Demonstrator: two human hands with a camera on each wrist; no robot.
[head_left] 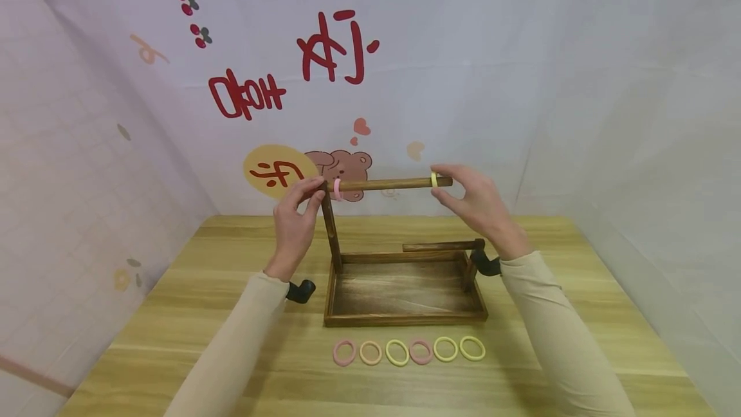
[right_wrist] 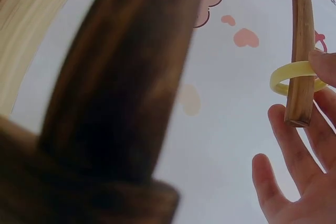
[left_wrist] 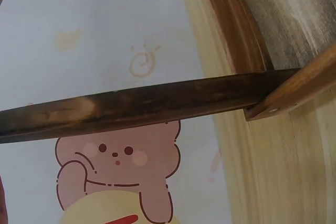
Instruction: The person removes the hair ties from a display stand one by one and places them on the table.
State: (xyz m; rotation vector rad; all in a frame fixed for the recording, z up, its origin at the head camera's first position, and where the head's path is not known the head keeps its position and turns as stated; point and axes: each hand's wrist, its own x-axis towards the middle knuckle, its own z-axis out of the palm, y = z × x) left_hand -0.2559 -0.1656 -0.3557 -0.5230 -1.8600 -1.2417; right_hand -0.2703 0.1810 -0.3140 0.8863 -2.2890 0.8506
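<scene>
My right hand (head_left: 475, 201) pinches a yellow ring (head_left: 434, 180) between thumb and fingers. In the right wrist view, that yellow ring (right_wrist: 287, 73) encircles the upper wooden rod (right_wrist: 302, 35), close to its free end. A pink ring (head_left: 337, 189) hangs at the other end of the rod, beside the tall post (head_left: 331, 227). At the top of this post, my left hand (head_left: 294, 217) holds the corner of the wooden stand between fingertips and thumb. The left wrist view has the post (left_wrist: 131, 106) crossing it, with the hand almost wholly out of frame.
Below is the stand's tray base (head_left: 405, 321), with a shorter rod (head_left: 437, 246) on its right post. Several pink, orange and yellow rings, among them a pink ring (head_left: 335, 356), lie in a row on the table (head_left: 278, 372) before it. A printed cloth (head_left: 463, 50) hangs behind.
</scene>
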